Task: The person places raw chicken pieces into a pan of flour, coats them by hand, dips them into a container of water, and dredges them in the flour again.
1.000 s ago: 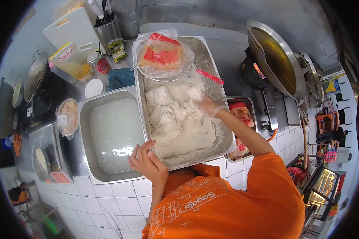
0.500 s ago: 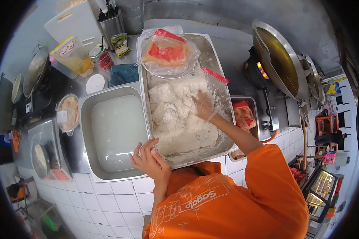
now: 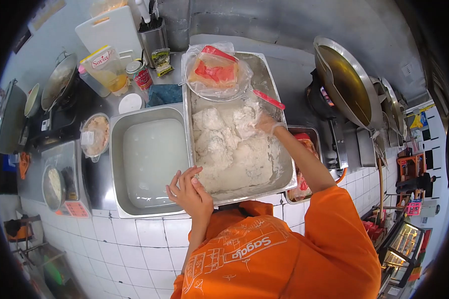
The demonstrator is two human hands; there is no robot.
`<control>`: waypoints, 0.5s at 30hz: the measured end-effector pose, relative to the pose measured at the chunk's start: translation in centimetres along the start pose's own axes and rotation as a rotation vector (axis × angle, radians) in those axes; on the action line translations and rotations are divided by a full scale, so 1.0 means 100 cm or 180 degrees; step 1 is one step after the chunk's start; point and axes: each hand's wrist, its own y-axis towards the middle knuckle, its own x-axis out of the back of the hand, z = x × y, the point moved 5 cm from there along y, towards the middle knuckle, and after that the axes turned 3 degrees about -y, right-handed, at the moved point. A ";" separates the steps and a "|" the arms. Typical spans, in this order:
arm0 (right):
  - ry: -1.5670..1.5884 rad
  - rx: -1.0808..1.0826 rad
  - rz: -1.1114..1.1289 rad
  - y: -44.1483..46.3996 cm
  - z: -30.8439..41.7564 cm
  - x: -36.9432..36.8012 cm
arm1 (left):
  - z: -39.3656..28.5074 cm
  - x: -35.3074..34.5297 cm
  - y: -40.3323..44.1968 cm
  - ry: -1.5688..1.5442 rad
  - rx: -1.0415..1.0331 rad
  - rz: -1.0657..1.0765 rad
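My right hand [image 3: 267, 124], in a clear plastic glove, reaches into the flour in a large metal tray [image 3: 286, 167]. Its fingers curl against a flour-coated piece [image 3: 244, 121] near the tray's right side; flour partly hides the fingertips. More coated lumps [image 3: 208, 121] lie to the left in the same flour [image 3: 252, 157]. Bare and with fingers spread, my left hand [image 3: 190, 193] is at the tray's near left corner, beside the rim. A wire strainer [image 3: 212, 94] holding a plastic bag [image 3: 215, 70] with red print rests across the tray's far end.
Left of the tray stands a deep metal pan [image 3: 152, 159] of cloudy liquid. A large wok [image 3: 349, 84] of oil sits on a burner at right. Beside the tray is a smaller metal container [image 3: 288, 199] with packages. A digital scale [image 3: 75, 207] stands far left.
My right hand has gone from lying spread on the flour to curling against a coated piece at the right. My left hand stays near the corner. The whole view has shifted slightly.
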 end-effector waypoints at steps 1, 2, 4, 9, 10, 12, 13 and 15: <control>-0.0272 -0.0089 0.0188 -0.001 0.003 -0.003 | 0.001 0.000 0.000 -0.0012 -0.0002 0.0010; -0.0539 -0.0179 0.0370 -0.001 0.007 -0.007 | 0.000 0.000 -0.001 -0.0008 -0.0002 0.0030; -0.0358 0.0084 -0.0335 0.010 0.010 -0.036 | -0.001 -0.001 0.000 -0.0016 -0.0014 0.0039; -0.1948 0.0213 -0.1740 0.014 0.040 -0.098 | 0.002 -0.002 0.002 -0.0093 0.0084 0.0114; -0.1266 0.0097 -0.1810 0.016 0.035 -0.101 | 0.002 -0.002 0.000 -0.0141 0.0122 0.0150; 0.0089 -0.0142 -0.1955 0.022 0.031 -0.094 | 0.003 -0.004 0.000 -0.0146 0.0112 0.0168; 0.0061 0.0060 -0.2108 0.015 0.038 -0.088 | 0.004 -0.003 0.000 -0.0143 0.0103 0.0169; -0.0002 0.0484 -0.2437 0.001 0.049 -0.071 | 0.000 -0.002 0.003 -0.0079 0.0055 0.0121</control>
